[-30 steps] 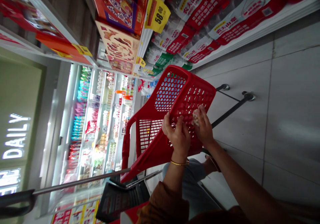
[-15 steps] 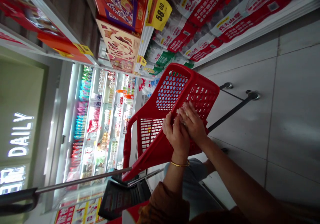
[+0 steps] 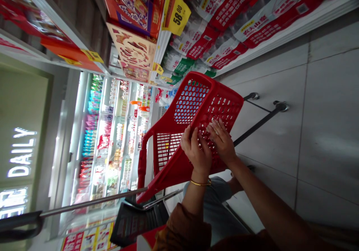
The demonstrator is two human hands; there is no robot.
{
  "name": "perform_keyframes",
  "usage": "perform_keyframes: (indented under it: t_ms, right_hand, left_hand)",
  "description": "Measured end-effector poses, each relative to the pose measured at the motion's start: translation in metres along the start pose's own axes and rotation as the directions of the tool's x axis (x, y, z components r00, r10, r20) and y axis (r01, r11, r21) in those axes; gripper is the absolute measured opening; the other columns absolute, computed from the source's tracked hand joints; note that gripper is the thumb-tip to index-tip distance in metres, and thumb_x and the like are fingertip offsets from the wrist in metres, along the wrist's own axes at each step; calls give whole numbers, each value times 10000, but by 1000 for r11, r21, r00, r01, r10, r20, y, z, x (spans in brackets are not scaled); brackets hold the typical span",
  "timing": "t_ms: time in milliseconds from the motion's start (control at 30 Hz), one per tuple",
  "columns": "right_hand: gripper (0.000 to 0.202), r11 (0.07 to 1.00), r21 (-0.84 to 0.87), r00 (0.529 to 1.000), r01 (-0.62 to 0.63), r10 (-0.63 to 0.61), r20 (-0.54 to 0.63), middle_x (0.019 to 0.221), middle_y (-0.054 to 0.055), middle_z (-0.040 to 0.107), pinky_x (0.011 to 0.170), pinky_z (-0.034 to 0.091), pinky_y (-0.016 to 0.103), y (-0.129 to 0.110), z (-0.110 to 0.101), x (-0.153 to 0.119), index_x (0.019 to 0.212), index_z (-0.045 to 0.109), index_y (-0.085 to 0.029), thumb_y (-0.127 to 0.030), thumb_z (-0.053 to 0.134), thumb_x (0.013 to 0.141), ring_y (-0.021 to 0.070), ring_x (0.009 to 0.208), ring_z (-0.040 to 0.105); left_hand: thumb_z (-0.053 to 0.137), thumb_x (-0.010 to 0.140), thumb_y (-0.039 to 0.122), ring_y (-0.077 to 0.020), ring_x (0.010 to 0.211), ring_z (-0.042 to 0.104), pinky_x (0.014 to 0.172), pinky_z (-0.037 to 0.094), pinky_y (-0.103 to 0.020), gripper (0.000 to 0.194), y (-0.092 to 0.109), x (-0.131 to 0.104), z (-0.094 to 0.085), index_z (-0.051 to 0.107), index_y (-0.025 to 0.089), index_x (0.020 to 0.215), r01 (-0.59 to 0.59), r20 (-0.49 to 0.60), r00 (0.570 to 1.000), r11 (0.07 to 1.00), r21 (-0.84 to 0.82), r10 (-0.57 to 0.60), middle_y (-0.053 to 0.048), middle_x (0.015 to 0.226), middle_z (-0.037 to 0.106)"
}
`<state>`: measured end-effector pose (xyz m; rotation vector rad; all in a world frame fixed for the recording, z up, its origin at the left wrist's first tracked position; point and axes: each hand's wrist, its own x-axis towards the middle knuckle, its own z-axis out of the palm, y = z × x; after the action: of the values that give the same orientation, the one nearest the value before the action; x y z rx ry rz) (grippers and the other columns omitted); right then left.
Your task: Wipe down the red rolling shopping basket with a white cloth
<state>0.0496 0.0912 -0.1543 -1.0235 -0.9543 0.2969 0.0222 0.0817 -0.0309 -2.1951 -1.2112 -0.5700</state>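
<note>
My left hand (image 3: 197, 150), with a gold bracelet at its wrist, is held over the red shopping cart (image 3: 234, 103). Its fingers are loosely bent with gaps between them, and I see nothing in them. Close beside it, my right hand (image 3: 223, 140) has its fingers bent and pressed together. Something small and pale may be at its fingertips, but it is too blurred to name. A narrow gap separates the hands. The cart's perforated basket shows behind them.
The view is turned on its side. Bottled water packs (image 3: 252, 23) and gift boxes (image 3: 131, 41) line the shelf with a yellow price tag (image 3: 176, 13). A lit refrigerated shelf (image 3: 112, 131) stands beyond. A person's leg (image 3: 218, 191), a metal pole (image 3: 95, 203) and floor tiles (image 3: 331, 131) are nearby.
My hands were touching, with the fingers overlapping; now they are slightly apart. My right hand has shifted a little to the right and down. The cart has barely moved in view.
</note>
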Motion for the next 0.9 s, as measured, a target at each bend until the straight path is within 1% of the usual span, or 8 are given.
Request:
perform_keyframes:
  t_ms: [133, 333, 433, 533, 633, 733, 800, 900]
  right_hand:
    - [633, 999, -18, 1000, -30, 30, 6, 1526, 46, 374, 1160, 364, 483, 8, 0, -11, 1501, 220, -312, -126, 472, 951, 251, 1447, 243]
    - [556, 997, -5, 996, -77, 76, -49, 1435, 81, 500, 1118, 408, 489, 21, 1, -25, 1460, 346, -283, -132, 482, 943, 254, 1423, 313]
    - [513, 991, -9, 980, -136, 133, -149, 1381, 97, 540, 1082, 444, 509, 19, -2, -20, 1438, 389, -276, -147, 457, 946, 261, 1367, 419]
    - [502, 989, 35, 966, -145, 150, -213, 1354, 121, 541, 1068, 461, 510, 4, -6, -1, 1444, 382, -251, -170, 435, 951, 266, 1318, 480]
    - [502, 994, 98, 989, -45, 58, -138, 1366, 90, 539, 1090, 446, 501, -18, -6, 26, 1445, 373, -281, -191, 444, 956, 258, 1352, 440]
    - [491, 997, 74, 998, 16, -11, -61, 1421, 55, 503, 1131, 407, 495, -33, -2, 45, 1445, 368, -300, -236, 455, 966, 252, 1427, 313]
    - [517, 999, 38, 998, 34, -32, -50, 1446, 38, 484, 1153, 380, 482, -36, 2, 48, 1462, 336, -305, -244, 469, 966, 237, 1449, 261]
    - [561, 999, 29, 998, 34, -33, -49, 1453, 15, 483, 1171, 361, 460, -33, 6, 42, 1483, 280, -318, -221, 475, 967, 210, 1441, 283]
  left_hand:
    - [505, 903, 136, -234, 1173, 560, 997, 452, -435, 273, -4, -1, 1, 624, 146, 1149, -19, -6, 1000, 1000, 15, 19, -168, 1227, 613]
    - [469, 910, 108, -226, 1194, 564, 1002, 467, -428, 309, -10, 1, -2, 599, 137, 1189, -52, 18, 999, 999, 0, 52, -172, 1220, 626]
    - [449, 916, 98, -218, 1197, 569, 999, 476, -423, 318, -11, 2, -5, 590, 142, 1197, -69, 18, 997, 997, -17, 70, -170, 1223, 629]
    - [440, 914, 84, -213, 1208, 564, 1001, 476, -419, 326, -11, 2, -6, 587, 138, 1200, -72, 12, 997, 997, -36, 73, -167, 1214, 642]
    - [441, 912, 81, -213, 1206, 570, 1001, 475, -416, 315, -9, 1, -6, 599, 136, 1179, -67, -5, 998, 996, -57, 66, -164, 1214, 647]
    - [437, 914, 85, -210, 1187, 588, 999, 477, -419, 307, -5, 0, -7, 604, 134, 1166, -37, -24, 999, 997, -72, 35, -159, 1203, 657]
    - [433, 916, 87, -207, 1179, 594, 1000, 480, -422, 307, -3, -1, -8, 601, 136, 1168, -20, -26, 1000, 998, -61, 18, -156, 1202, 659]
    - [415, 923, 93, -203, 1180, 595, 1002, 484, -427, 315, 0, -1, -9, 590, 140, 1181, -17, -20, 1000, 999, -46, 17, -154, 1206, 658]
